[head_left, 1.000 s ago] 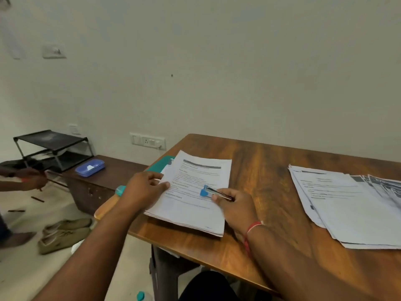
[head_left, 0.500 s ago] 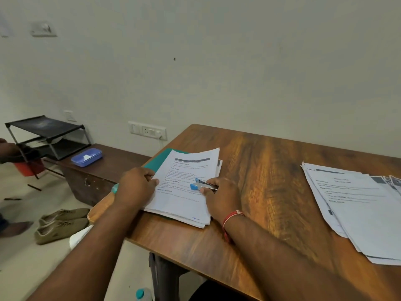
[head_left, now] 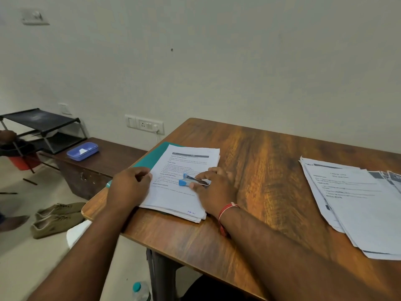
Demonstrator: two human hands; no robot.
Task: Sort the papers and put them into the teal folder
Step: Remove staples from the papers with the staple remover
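Grips a small blue stapler (head_left: 188,180) with the right hand (head_left: 213,190), thumb on the near side and fingers curled over the far side, with the blue end toward the left hand (head_left: 130,187). Keeps it low on a stack of printed papers (head_left: 191,161), about the middle of the top sheet.

Holds the left edge of the same stack with the left hand, fingers curled, thumb on top of the sheet. Number of pinched sheets not possible to tell.

Under the stack, a teal folder (head_left: 156,155), visible only beyond the left hand and as a small corner just outside the left wrist. Both flat on a wooden table (head_left: 260,170), near its left corner. Around the right wrist, a red thread band (head_left: 225,213).

Well apart to the right of the right hand, a second pile of printed papers (head_left: 355,203), fanned and uneven, on the same table.

Left of the left hand, past the table edge and lower, a dark brown cabinet (head_left: 108,161) with a blue lidded box (head_left: 82,151) on top. Further left, a black metal rack (head_left: 41,122), and at the picture edge another person's hand (head_left: 6,135). Beyond the left hand, on the wall, a white socket plate (head_left: 144,124). Left of the left forearm, on the floor, a pair of olive shoes (head_left: 56,220). Between the two forearms, down on the floor, a bottle with a teal cap (head_left: 138,290).
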